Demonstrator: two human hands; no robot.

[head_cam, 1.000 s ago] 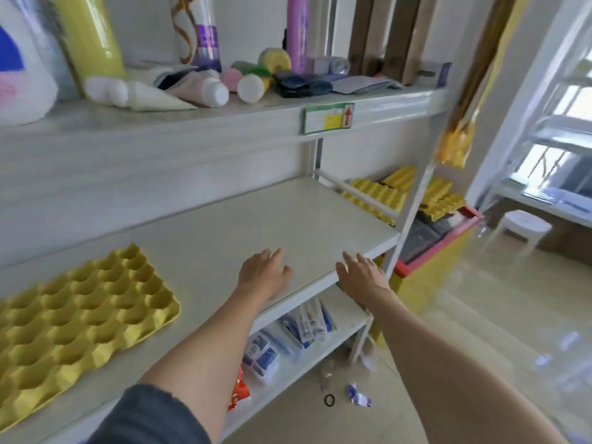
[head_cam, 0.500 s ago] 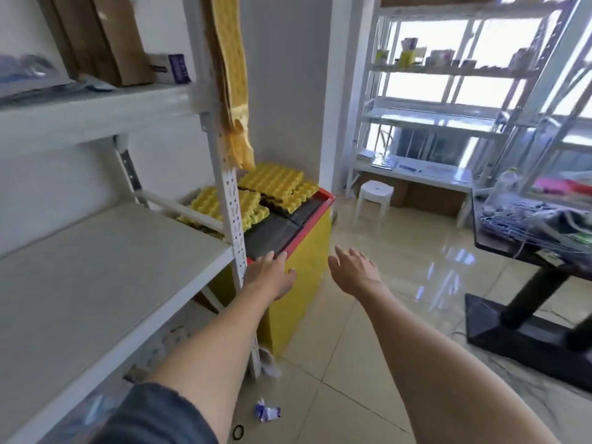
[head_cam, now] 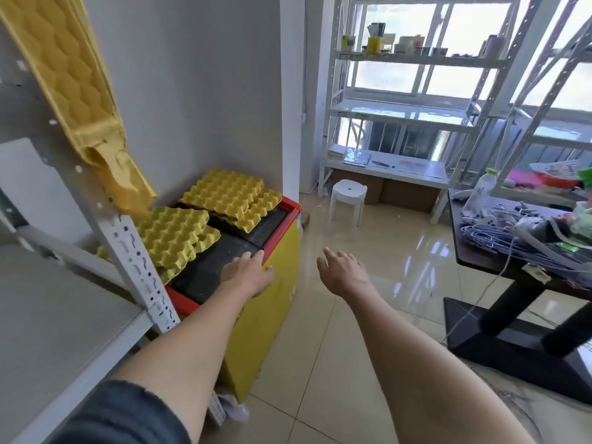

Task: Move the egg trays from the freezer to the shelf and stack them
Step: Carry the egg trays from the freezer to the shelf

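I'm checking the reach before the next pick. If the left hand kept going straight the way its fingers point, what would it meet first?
Probably the dark glass lid of the yellow chest freezer. The left hand hovers at the lid's red front rim, fingers aimed up and across it. Further along lies the far stack of yellow plastic egg trays. Depth is hard to judge.

left hand (head_cam: 248,275), right hand (head_cam: 342,270) outstretched (fingers relaxed)
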